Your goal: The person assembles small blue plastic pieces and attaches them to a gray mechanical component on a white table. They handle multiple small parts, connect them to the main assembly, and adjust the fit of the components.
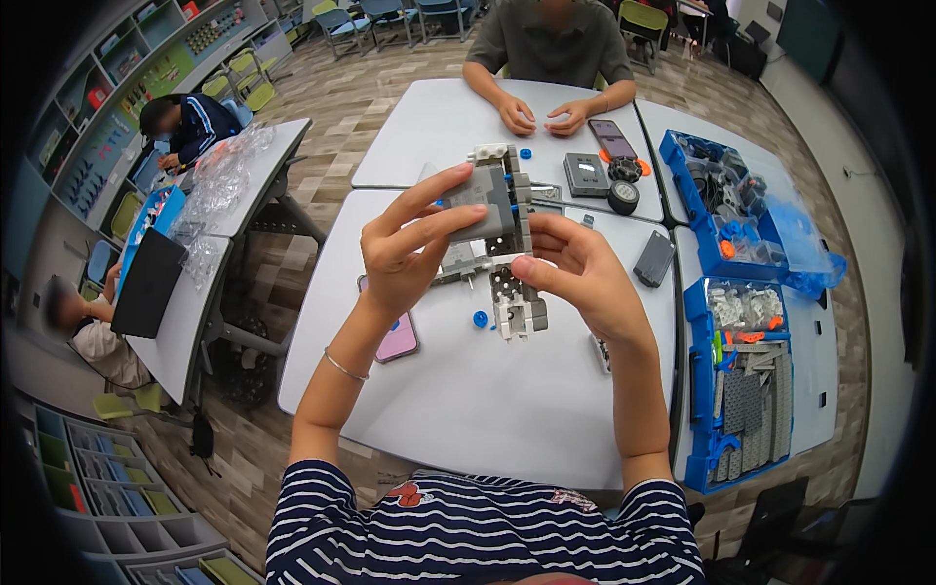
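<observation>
Above the white table I hold up an assembly of grey and white building-kit beams [517, 300]. A smooth grey rectangular block [483, 200] sits against its upper left side. My left hand [405, 252] grips this block, with fingers across its face and the thumb hidden. My right hand [593, 278] pinches the beams from the right, thumb in front and fingers behind. Whether the block is fastened to the beams I cannot tell. A small blue round piece [480, 319] lies on the table below the assembly.
A pink phone [398, 341] lies behind my left forearm, and a dark grey block [654, 259] lies to the right. Farther back are a grey controller [586, 175], a black wheel [623, 198] and a co-worker's hands [541, 117]. Blue parts boxes [694, 390] line the right.
</observation>
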Available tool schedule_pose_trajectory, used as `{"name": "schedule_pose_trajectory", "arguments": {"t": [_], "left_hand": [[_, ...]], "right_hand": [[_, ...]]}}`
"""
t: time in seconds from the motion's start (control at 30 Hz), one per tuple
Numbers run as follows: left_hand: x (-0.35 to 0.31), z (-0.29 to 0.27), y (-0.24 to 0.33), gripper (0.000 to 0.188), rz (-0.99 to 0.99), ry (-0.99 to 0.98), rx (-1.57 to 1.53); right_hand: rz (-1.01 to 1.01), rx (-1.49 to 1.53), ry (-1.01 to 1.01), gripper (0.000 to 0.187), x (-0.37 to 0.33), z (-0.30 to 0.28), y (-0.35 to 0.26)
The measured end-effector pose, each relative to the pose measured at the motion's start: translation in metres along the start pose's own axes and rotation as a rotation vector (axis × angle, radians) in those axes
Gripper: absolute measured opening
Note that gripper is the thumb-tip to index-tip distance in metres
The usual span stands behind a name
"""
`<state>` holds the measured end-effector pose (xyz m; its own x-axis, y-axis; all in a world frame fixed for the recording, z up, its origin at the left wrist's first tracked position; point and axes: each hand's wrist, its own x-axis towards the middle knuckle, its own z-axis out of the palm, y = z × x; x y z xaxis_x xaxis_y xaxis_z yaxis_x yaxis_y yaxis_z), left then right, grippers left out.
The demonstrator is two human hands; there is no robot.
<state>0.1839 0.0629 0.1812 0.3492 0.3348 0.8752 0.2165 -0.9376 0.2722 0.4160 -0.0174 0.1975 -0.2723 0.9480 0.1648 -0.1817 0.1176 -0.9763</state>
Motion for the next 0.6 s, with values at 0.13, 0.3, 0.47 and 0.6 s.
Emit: {"name": "schedule_pose_trajectory", "arguments": {"t": [0.13,0.3,0.47,0.6], "left_hand": [[-0.006,0.006,-0.006,0.045,-0.003,0.041,-0.057],[-0.016,0.016,-0.004,0.065,-0.095,0.074,-0.208],[-0.027,0.013,0.004,0.069,-0.279,0.015,-0.254],[-0.03,0.016,0.004,0.063,-0.326,0.047,-0.423]], "right_hand": [[-0.05,-0.09,0.014,0.06,-0.003,0.002,0.0],[-0.123,-0.175,0.071,0.058,-0.01,0.013,0.0],[-0.147,-0.293,0.107,0.057,-0.007,0.016,0.002],[-0.058,-0.25,0.081,0.057,-0.004,0.014,0.0]]}}
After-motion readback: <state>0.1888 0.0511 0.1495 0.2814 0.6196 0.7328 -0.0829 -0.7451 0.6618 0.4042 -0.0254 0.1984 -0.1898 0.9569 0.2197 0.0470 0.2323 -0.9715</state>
